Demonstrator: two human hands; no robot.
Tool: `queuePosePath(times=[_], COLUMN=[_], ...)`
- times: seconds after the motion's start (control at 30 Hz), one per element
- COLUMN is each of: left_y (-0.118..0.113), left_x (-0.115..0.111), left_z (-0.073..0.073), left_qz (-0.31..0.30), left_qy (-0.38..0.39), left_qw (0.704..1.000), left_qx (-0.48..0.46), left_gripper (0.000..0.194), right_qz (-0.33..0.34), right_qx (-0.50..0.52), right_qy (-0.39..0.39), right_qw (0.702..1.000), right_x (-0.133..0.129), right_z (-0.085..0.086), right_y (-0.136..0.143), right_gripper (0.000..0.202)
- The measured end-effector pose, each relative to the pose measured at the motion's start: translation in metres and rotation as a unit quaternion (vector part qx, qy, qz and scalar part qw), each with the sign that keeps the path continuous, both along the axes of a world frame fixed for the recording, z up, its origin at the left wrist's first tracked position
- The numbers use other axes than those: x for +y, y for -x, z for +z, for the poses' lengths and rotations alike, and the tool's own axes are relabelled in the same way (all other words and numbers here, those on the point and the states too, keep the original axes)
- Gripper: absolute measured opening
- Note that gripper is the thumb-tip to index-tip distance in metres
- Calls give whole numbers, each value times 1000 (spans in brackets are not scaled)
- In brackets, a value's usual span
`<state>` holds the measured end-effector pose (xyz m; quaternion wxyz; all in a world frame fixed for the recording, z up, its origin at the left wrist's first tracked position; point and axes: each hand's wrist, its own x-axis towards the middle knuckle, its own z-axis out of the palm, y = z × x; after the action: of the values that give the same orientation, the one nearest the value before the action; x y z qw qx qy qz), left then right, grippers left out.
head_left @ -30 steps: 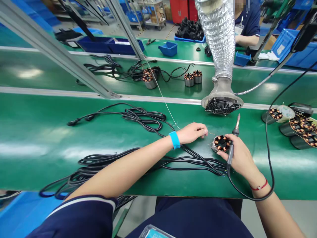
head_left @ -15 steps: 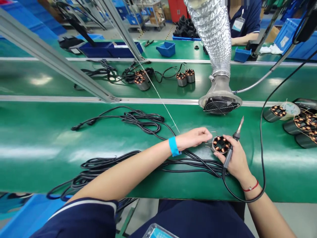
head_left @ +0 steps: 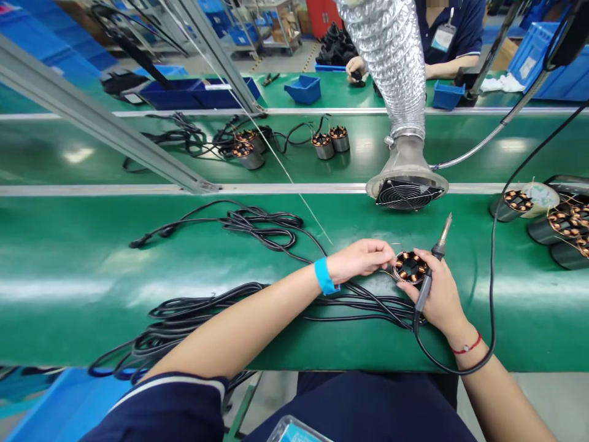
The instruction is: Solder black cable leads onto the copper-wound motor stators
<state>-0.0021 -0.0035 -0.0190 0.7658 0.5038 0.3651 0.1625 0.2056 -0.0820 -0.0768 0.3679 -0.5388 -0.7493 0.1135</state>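
My right hand [head_left: 439, 291] grips a motor stator [head_left: 399, 277] with copper windings, its thumb and fingers on the ring's right side. The same hand holds a soldering iron [head_left: 427, 285], tip pointing up and away from the stator. Thin wire leads [head_left: 387, 272] stick out from the stator's left edge. At that edge my left hand [head_left: 368, 256] has its fingertips pinched together on one thin wire lead, mostly hidden by the fingers. A thin pale wire [head_left: 308, 209] slants down from above, ending from view near my left wrist.
Black cables [head_left: 202, 307] lie coiled under and left of my left arm. A fume extractor hood [head_left: 407, 175] hangs beyond the stator. More stators [head_left: 538, 230] stand at right; others [head_left: 322, 147] stand on the green conveyor behind. Across the bench, a co-worker's hand [head_left: 356, 69] holds a black part.
My left hand has moved slightly right, and its fingertips now meet the stator's left edge. The right hand stays in place. The co-worker's hand with a black part has come into view.
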Motion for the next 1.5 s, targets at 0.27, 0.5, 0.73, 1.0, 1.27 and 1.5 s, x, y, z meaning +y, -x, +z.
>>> queuePosePath(times=[0.27, 0.5, 0.73, 1.0, 1.27, 1.5], left_y=[14, 4, 8, 14, 12, 7], left_x=[-6, -16, -48, -19, -10, -20], left_z=[-7, -2, -3, 31, 24, 19], left_qz=[-100, -145, -293, -73, -45, 18], left_qy=[-105, -147, -481, -380, -296, -228], left_qw=[989, 978, 787, 916, 953, 974], left_qx=[40, 33, 253, 109, 41, 8], left_gripper=[37, 35, 7, 15, 20, 24], right_qz=[9, 50, 44, -4, -3, -11], right_qx=[-8, -33, 19, 297, 438, 496], right_qy=[-14, -34, -27, 22, 30, 72], right_qw=[1000, 998, 998, 955, 898, 865], right_x=[-1, 7, 0, -9, -11, -7], right_z=[2, 6, 20, 49, 74, 63], right_y=[-1, -11, -25, 2, 35, 38], right_gripper=[63, 57, 61, 37, 37, 38])
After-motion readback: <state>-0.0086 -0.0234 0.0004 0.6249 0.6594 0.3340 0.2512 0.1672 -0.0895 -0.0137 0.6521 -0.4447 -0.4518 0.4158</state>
